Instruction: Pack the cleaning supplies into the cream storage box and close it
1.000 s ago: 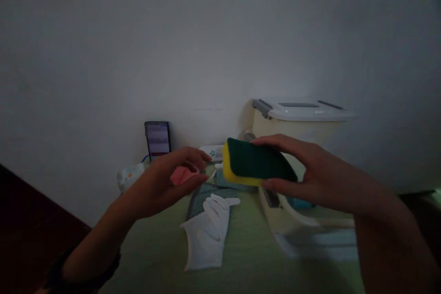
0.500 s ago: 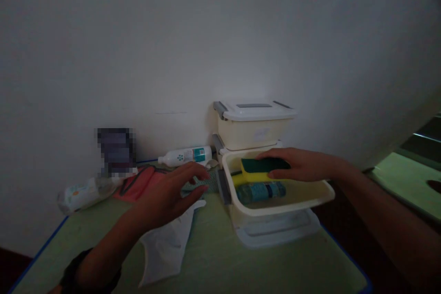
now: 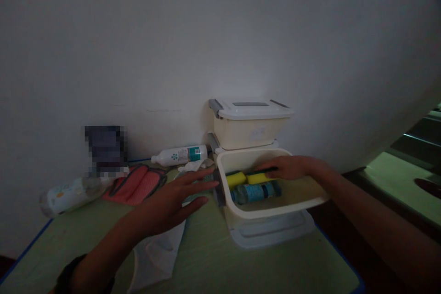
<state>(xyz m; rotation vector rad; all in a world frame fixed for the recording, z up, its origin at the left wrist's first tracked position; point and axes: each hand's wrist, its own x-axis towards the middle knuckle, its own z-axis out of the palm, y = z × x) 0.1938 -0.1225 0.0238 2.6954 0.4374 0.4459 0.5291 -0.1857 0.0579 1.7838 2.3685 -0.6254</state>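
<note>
My right hand [image 3: 292,166] reaches into a cream storage bin [image 3: 272,212] and grips a yellow-and-green scrub sponge [image 3: 257,178], low inside near the back wall. Beside it, to the left, lies a second yellow sponge [image 3: 236,178]. In front of both, a clear bottle with a blue label [image 3: 257,192] rests on its side in the bin. My left hand [image 3: 172,200] is held over the table with its fingers spread and nothing in it. Its fingertips are close to the bin's grey latch [image 3: 218,188]; whether they touch cannot be made out.
A lidded bin [image 3: 251,132] stands behind, against the wall. A white bottle [image 3: 181,155] lies left of it, near a pink cloth [image 3: 138,186] and a clear bottle [image 3: 74,195]. White plastic [image 3: 158,257] lies under my left arm. A translucent lid [image 3: 272,232] is beneath the open bin.
My right hand has lowered the sponge deeper into the bin, beside the other one. My left hand has shifted toward the bin's latch, fingers straighter. The view has turned slightly right.
</note>
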